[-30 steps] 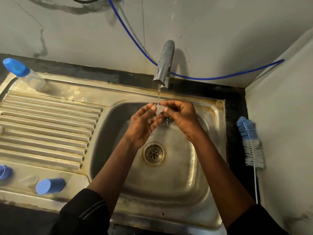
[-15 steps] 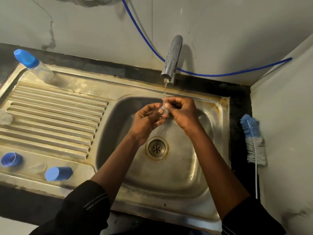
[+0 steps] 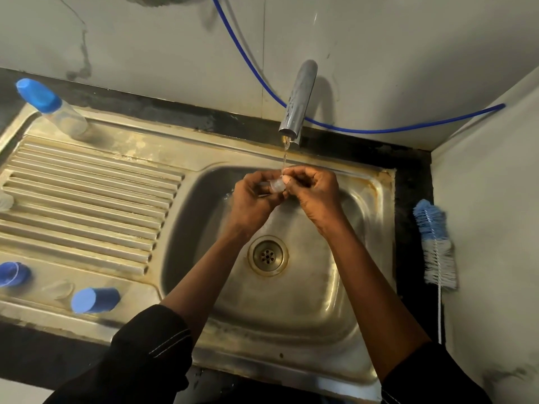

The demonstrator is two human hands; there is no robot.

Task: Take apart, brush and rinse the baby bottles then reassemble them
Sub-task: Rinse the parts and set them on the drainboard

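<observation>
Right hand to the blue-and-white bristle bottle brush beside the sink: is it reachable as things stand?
Probably yes: the blue-and-white bristle bottle brush lies on the black counter right of the steel sink, nothing between it and the right hand. That hand, though, pinches a small clear bottle part.

Small clear teat [image 3: 276,185], pinched between left hand [image 3: 253,196] and right hand [image 3: 313,191] above the sink [image 3: 376,182], with the water stream [image 3: 284,158] falling onto it. Assembled bottle [image 3: 58,112], clear body with its blue top on, stands far left. Near left on the drainboard [image 3: 87,199]: blue cap [image 3: 94,299] on its side, blue ring [image 3: 13,274], and between them a clear piece [image 3: 59,288], possibly a second teat. Bottle brush [image 3: 434,243] lies to the right of the sink, bristles at the far end.
</observation>
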